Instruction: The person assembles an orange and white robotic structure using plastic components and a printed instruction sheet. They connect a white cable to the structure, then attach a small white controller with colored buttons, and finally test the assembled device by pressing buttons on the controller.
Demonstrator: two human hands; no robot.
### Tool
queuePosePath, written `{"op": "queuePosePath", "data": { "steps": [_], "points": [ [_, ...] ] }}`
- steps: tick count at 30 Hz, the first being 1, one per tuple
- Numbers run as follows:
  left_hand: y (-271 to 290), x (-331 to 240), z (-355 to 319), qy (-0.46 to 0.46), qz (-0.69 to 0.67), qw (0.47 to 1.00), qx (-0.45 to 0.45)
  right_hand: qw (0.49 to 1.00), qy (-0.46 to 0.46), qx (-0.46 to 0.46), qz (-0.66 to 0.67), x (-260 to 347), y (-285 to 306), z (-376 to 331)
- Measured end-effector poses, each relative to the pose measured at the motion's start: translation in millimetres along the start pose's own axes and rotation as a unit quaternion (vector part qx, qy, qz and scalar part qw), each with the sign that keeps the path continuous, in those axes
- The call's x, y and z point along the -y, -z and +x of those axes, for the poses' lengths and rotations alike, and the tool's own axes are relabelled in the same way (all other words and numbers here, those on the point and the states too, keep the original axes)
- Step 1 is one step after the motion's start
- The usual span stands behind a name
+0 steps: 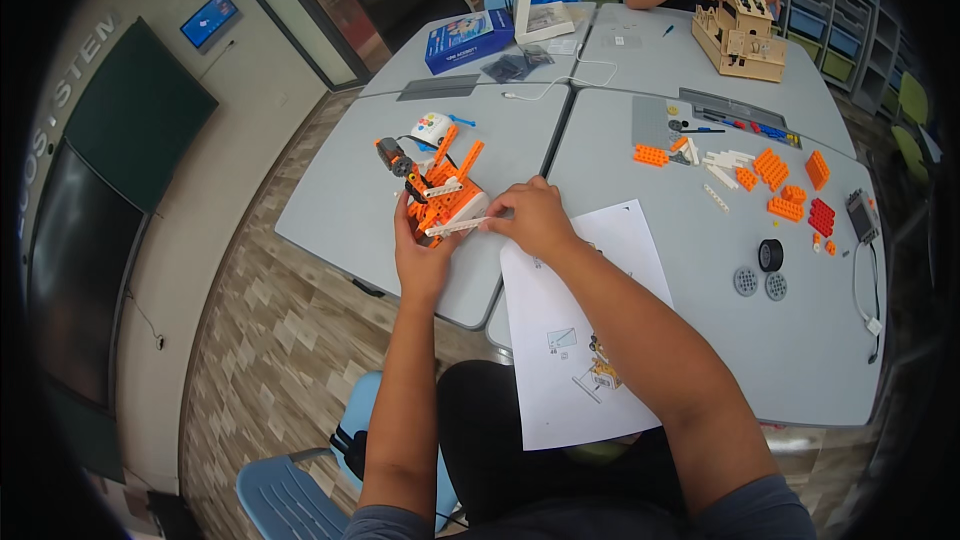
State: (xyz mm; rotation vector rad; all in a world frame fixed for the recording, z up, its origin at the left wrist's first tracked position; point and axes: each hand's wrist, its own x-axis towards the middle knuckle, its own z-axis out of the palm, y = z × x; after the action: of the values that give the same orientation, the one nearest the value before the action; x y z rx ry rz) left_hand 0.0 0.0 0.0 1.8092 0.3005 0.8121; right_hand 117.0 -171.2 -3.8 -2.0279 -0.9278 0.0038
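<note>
An orange brick model (445, 195) with dark wheel-like parts stands on the table in front of me. My left hand (420, 262) is closed around its near left side. A white beam (457, 227) with a row of holes lies along the model's near edge. Its right end is pinched between the fingers of my right hand (530, 217); whether the beam is joined to the model I cannot tell. Just behind the model is a white rounded unit (432, 127) with coloured dots. A printed instruction sheet (545, 300) lies under my right forearm and overhangs the table's near edge.
Loose orange bricks (772, 168), red bricks (821, 216), white beams (720, 175), a black tyre (770, 255) and grey discs (746, 281) lie on the right. A blue box (468, 41) stands at the back. Across the table, a person handles a wooden model (740, 40).
</note>
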Motion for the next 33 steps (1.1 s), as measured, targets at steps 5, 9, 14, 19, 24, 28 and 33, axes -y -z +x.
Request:
{"op": "queuePosePath", "data": {
  "steps": [5,9,14,19,24,28,33],
  "points": [
    [-1,-9,-2,0.006,0.003,1.0,0.009,0.998,-0.001,-0.06,0.026,-6,-10,0],
    [0,-3,-4,-0.006,-0.001,1.0,0.002,0.997,-0.002,-0.065,0.032,-2,-9,-2],
    [3,3,-4,-0.009,0.008,1.0,0.002,0.998,-0.057,-0.025,0.019,16,6,-7],
    [0,-3,-3,0.0,0.017,1.0,0.009,0.998,0.005,-0.036,0.046,-1,-1,-1],
    [3,2,-2,-0.028,-0.018,0.999,0.026,0.988,0.054,0.046,0.139,-13,1,8],
    [3,-3,0,-0.011,-0.036,0.998,0.05,0.986,0.041,0.065,0.147,-10,8,7],
    [6,12,1,-0.02,0.037,0.999,0.029,0.99,0.025,0.074,0.117,-7,12,5]
  ]
}}
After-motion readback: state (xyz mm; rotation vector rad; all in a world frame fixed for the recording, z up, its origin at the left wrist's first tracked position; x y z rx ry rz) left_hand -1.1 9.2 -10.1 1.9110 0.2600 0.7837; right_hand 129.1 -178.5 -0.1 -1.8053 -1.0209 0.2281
